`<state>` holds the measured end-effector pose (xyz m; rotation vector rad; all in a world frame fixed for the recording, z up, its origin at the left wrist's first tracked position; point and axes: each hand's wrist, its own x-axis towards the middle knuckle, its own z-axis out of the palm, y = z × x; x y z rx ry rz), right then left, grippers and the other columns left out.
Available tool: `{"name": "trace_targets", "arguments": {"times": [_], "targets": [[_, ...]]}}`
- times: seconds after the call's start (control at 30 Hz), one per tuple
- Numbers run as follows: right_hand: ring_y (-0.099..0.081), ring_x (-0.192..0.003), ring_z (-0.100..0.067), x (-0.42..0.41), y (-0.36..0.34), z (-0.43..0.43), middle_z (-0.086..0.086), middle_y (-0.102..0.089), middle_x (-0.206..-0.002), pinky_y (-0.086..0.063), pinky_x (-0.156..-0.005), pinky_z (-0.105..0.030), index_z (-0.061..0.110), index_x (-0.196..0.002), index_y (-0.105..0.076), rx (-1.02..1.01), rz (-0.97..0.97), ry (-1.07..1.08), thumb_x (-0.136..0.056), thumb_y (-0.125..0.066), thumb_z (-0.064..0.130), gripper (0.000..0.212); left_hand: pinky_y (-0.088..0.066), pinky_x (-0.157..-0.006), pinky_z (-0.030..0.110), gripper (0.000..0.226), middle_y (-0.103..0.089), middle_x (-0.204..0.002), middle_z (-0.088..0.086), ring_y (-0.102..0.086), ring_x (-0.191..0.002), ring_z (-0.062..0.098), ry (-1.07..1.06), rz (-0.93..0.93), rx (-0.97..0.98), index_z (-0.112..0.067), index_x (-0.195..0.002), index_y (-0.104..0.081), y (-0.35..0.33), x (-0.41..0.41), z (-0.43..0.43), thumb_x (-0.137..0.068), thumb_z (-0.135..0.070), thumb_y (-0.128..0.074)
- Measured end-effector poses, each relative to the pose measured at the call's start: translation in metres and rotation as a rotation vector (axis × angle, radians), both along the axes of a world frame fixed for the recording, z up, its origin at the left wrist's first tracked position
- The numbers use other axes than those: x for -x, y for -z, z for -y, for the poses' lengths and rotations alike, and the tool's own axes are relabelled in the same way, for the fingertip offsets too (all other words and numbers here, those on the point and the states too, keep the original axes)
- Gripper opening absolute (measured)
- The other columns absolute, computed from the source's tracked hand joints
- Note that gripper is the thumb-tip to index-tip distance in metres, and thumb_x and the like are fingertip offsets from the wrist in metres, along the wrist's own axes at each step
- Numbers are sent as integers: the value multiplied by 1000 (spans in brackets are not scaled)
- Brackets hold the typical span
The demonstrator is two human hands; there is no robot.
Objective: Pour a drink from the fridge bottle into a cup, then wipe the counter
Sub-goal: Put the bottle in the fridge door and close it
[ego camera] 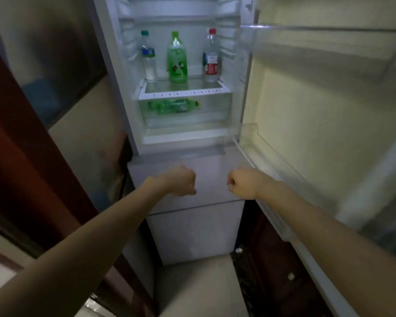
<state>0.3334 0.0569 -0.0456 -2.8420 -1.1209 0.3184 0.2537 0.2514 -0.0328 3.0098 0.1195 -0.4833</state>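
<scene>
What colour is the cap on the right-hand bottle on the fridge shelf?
The cap is red, seen in the head view.

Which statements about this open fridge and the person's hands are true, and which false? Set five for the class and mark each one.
1. Three bottles stand upright on the shelf: the blue-labelled bottle, the upright green bottle and the red-capped bottle. True.
2. The fridge is shut. False: its door stands open on the right.
3. The lying green bottle rests on its side in the clear drawer. True.
4. A bottle is being gripped. False: the left hand and right hand are curled, holding nothing, below the shelf.
5. The red-capped bottle stands in the middle. False: the upright green bottle does; the red-capped bottle is rightmost.
</scene>
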Motion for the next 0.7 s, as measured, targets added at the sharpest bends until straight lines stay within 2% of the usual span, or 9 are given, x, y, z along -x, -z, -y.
{"name": "trace_targets", "arguments": {"times": [0.1,0.23,0.33,0.4,0.47,0.6,0.7], "targets": [[-64,-95,-29,26,-4,24,-13,-67,-106,-54,-85,-42,7,-105,-68,-35,-4,-20,-93,-50,26,28,-51,-94,40,35,-68,-109,15,-63,-111,32,40,-7,6,-2,-105,-67,0,16,33,-98,-36,-59],[-65,-86,-27,55,-24,52,-11,-69,-97,-55,-81,-42,6,-98,-69,-95,29,-57,-92,-50,23,26,-49,-98,38,37,-65,-122,12,-58,-117,30,80,26,-31,-8,-120,-65,-10,34,73,-98,-37,-58],[-64,-94,-21,80,-45,84,-4,-69,-104,-53,-84,-37,12,-111,-67,-217,102,-97,-94,-49,23,27,-46,-96,37,36,-63,-123,9,-57,-117,28,92,69,-75,-13,-123,-63,-20,46,99,-99,-39,-57],[-62,-97,-15,97,-59,113,3,-66,-107,-51,-85,-32,18,-120,-63,-378,194,-116,-96,-49,23,29,-46,-93,36,34,-62,-123,7,-57,-114,25,78,133,-46,-17,-122,-60,-25,52,114,-98,-42,-57],[-61,-92,-12,112,-75,150,5,-64,-105,-50,-82,-30,18,-117,-63,-625,324,-119,-94,-51,17,26,-46,-88,34,33,-63,-119,4,-57,-109,22,68,210,21,-19,-122,-58,-32,57,134,-97,-40,-57],[-59,-82,-14,131,-99,231,-6,-65,-90,-47,-76,-23,2,-98,-67,-1140,616,-71,-86,-53,-7,21,-45,-85,29,35,-62,-119,3,-56,-99,17,72,358,123,-15,-128,-56,-44,70,194,-98,-32,-58],[-55,-82,-21,131,-98,278,-15,-57,-89,-44,-74,-24,-6,-91,-62,-1403,767,31,-78,-49,-18,22,-41,-81,25,39,-60,-124,1,-53,-93,12,69,433,172,-15,-132,-53,-43,82,236,-97,-32,-58]]}}
